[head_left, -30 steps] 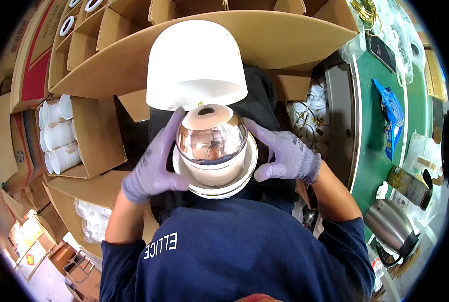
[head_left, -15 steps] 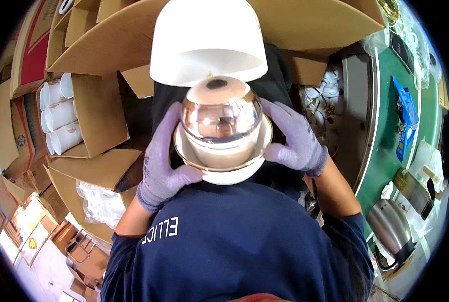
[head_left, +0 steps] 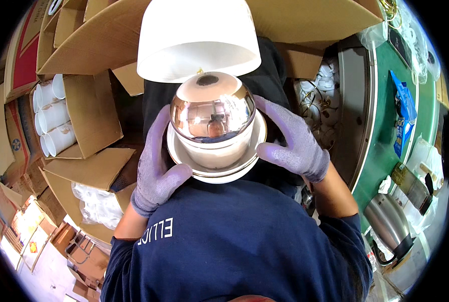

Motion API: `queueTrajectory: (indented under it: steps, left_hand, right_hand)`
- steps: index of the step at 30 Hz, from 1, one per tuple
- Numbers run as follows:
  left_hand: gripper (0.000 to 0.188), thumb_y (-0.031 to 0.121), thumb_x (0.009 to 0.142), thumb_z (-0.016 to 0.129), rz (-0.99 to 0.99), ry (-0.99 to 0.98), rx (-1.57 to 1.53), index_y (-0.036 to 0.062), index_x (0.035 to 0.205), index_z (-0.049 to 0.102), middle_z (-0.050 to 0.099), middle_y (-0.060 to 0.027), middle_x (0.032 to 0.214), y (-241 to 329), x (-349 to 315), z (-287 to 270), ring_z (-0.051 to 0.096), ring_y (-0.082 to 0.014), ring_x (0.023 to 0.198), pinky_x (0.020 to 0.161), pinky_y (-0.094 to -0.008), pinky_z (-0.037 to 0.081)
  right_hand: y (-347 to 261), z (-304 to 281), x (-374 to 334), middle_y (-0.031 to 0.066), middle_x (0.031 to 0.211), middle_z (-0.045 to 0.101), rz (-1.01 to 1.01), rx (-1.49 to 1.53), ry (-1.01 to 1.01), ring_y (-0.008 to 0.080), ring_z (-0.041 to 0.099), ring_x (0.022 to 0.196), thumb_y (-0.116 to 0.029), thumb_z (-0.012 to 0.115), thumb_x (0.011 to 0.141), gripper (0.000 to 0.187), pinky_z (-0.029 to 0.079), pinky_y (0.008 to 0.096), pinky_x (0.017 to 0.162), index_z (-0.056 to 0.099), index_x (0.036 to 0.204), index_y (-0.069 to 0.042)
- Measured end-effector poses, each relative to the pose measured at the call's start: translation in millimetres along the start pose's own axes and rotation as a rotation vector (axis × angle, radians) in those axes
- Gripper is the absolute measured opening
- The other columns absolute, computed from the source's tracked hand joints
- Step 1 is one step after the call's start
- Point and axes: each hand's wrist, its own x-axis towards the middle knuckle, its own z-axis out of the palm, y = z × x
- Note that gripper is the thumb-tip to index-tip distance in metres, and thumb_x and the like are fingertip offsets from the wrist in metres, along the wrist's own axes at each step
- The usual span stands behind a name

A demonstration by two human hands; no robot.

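In front of me is a mirrored ball (head_left: 212, 113) with a dark round spot on top, resting in a white cup-like piece (head_left: 219, 155). Under it lies a white round dish (head_left: 252, 157) with a thin dark rim line. My left hand (head_left: 156, 171), in a grey-purple glove, curves round the dish's left side, thumb at its lower edge. On the other side my right hand (head_left: 292, 143), gloved alike, has its thumb at the rim; its fingertips reach beside the ball. Just beyond the ball stands a white lampshade-like piece (head_left: 199, 50), with a small brass-coloured bit below it.
Open cardboard boxes stand around; one holds stacked white cups (head_left: 56, 116), another clear plastic wrapping (head_left: 99, 204). At right, a green tabletop (head_left: 380, 126) carries a blue packet (head_left: 404, 116) and a steel kettle (head_left: 389, 221). White parts and wires (head_left: 325, 90) fill a space beside it.
The view has shifted slightly, so the ball, dish and shade sit a little further left. My left thumb has slid a little outward along the dish; both hands stay around it.
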Motion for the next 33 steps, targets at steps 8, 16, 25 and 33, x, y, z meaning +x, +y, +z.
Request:
queueTrajectory:
  steps: [8, 16, 25, 33]
  left_hand:
    - [0.128, 0.046, 0.057, 0.089, -0.028, -0.115, 0.16, -0.0067, 0.152, 0.022, 0.039, -0.0219, 0.15, -4.6, 3.5, -12.8, 0.038, -0.0302, 0.141, 0.116, -0.0394, 0.029]
    - [0.113, 0.04, 0.062, 0.088, 0.219, -0.181, 0.603, -0.0057, 0.148, 0.031, 0.052, -0.0196, 0.139, 20.7, 9.0, -17.6, 0.055, -0.0294, 0.123, 0.105, -0.0382, 0.041]
    - [0.072, 0.038, 0.098, 0.052, 0.395, 0.096, -0.052, -0.0025, 0.152, 0.027, 0.041, -0.0197, 0.148, 46.7, 123.2, -24.7, 0.041, -0.0276, 0.135, 0.115, -0.0382, 0.03]
    - [0.138, 0.058, 0.056, 0.088, 0.726, 0.002, 0.08, 0.0017, 0.156, 0.013, 0.035, -0.0213, 0.146, 26.2, 60.8, -13.8, 0.037, -0.0369, 0.136, 0.114, -0.0471, 0.032]
  right_hand:
    - [-11.7, -7.4, -6.8, 0.0231, 0.106, 0.068, 0.233, 0.081, -0.145, 0.0288, 0.069, 0.086, -0.048, 0.08, 0.074, 0.095, 0.053, 0.0348, 0.076, 0.038, 0.145, -0.001]
    - [-14.3, -19.5, -7.2, 0.029, 0.11, 0.066, 0.157, -0.288, -0.272, 0.0311, 0.069, 0.084, -0.056, 0.076, 0.076, 0.1, 0.053, 0.038, 0.079, 0.034, 0.148, -0.001]
    - [-24.9, -11.9, 113.7, 0.0232, 0.135, 0.054, -0.211, 0.196, 0.492, 0.0274, 0.049, 0.129, -0.041, 0.054, 0.099, 0.067, 0.037, 0.0352, 0.111, 0.039, 0.145, 0.004]
    - [0.5, 9.9, 55.4, 0.0234, 0.154, 0.031, -0.564, 0.219, 0.339, 0.0354, 0.033, 0.143, -0.049, 0.083, 0.069, 0.12, 0.027, 0.0443, 0.118, 0.017, 0.155, 0.001]
